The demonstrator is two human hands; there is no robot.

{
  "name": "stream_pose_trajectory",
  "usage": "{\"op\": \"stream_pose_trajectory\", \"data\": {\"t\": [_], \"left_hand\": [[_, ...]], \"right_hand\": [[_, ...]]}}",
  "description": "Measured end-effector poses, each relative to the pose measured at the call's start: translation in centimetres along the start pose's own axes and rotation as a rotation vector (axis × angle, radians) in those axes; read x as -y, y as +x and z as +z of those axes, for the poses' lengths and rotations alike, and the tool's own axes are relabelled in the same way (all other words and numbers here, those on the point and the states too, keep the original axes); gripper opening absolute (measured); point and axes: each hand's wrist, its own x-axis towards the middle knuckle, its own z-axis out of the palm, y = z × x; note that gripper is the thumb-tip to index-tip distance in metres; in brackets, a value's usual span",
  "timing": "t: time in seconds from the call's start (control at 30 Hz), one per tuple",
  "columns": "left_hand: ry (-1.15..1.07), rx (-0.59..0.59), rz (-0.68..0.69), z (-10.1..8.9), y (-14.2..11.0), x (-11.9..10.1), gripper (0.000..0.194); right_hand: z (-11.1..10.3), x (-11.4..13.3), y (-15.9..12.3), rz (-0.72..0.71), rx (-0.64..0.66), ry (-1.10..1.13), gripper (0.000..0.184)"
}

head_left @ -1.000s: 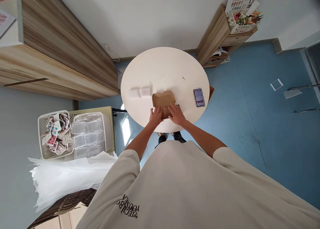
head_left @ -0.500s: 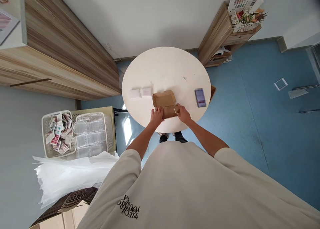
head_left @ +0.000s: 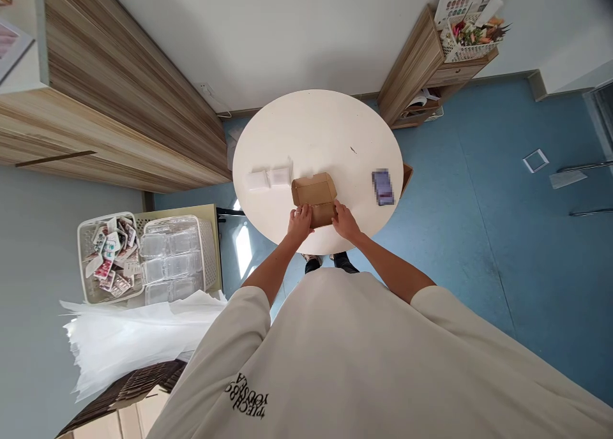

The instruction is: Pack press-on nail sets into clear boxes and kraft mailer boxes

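**Holding an open cardboard box at the near edge of a round table**

Gripping the cardboard box [head_left: 317, 200] from both sides, the person stands at the near edge of the round white table [head_left: 320, 126]; the box rests on the tabletop, just in from that edge, roughly centred in front of the body; its lid flap is open and lies back away from the person, showing plain brown card inside.

Left hand [head_left: 299, 222]: placed against the left side of the box; fingers curled loosely around the near left corner, thumb side up; a ring shows on one finger; contact with the box wall is visible, though how tightly it grips cannot be told at this size.

Right hand [head_left: 343, 219]: placed against the right side of the box; fingers bent and closed onto the near right corner; touching the card; nothing else in the hand.

Contents of the box: cannot tell; the interior is too small and shadowed.

Surroundings: two small clear plastic packets [head_left: 268, 178] lie side by side on the table, just left of the box and apart from it; a blurred purple item [head_left: 382, 187] lies on the table well to the right, near the rim; off the table to the left stand white baskets [head_left: 143, 257] holding clear plastic cases and coloured packets; a stack of white sheets [head_left: 134, 340] lies just below the baskets.
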Motion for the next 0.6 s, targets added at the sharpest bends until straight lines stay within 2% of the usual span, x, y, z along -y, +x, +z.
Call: {"op": "stream_pose_trajectory", "data": {"t": [0.17, 0.27, 0.43, 0.6], "left_hand": [[-0.004, 0.013, -0.005, -0.2, 0.0, -0.1, 0.108], [0.003, 0.022, 0.001, -0.3, 0.0, -0.1, 0.11], [0.029, 0.018, 0.01, -0.1, -0.1, -0.1, 0.111], [0.025, 0.008, 0.015, 0.4, 0.0, 0.1, 0.111]], "right_hand": [[0.9, 0.4, 0.4, 0.174, 0.002, 0.163, 0.041], [0.9, -0.1, 0.7, 0.254, 0.057, 0.136, 0.031], [0.4, -0.3, 1.7, 0.371, 0.126, 0.017, 0.031], [0.2, -0.2, 2.7, 0.331, 0.171, -0.147, 0.033]]}}
